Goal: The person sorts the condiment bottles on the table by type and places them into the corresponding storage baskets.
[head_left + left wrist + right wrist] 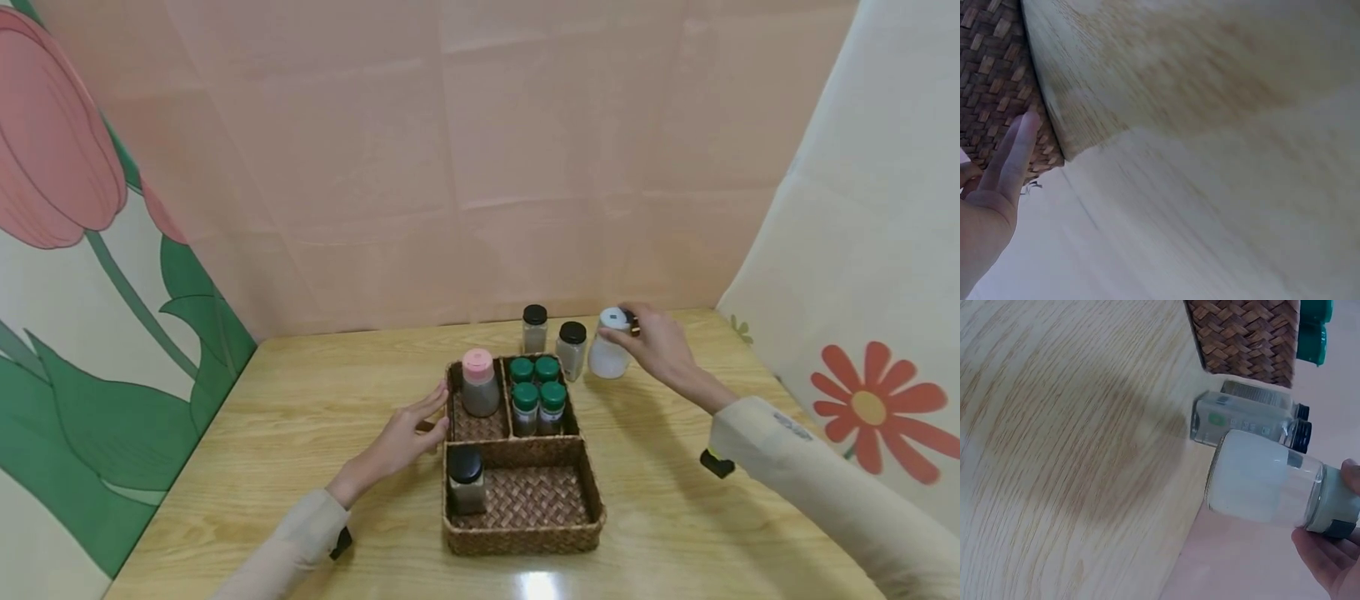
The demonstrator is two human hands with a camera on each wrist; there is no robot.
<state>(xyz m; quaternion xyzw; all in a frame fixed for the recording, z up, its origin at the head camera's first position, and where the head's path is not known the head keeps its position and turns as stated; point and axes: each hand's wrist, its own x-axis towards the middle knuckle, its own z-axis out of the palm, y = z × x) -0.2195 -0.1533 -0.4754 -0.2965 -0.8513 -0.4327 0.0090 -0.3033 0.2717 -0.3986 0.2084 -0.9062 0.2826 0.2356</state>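
the right hand grips a jar by its lid; the left hand touches the basket, fingers straight.

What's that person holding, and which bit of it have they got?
The right hand holds the white-lidded jar by its lid. The left hand just touches the side of the basket.
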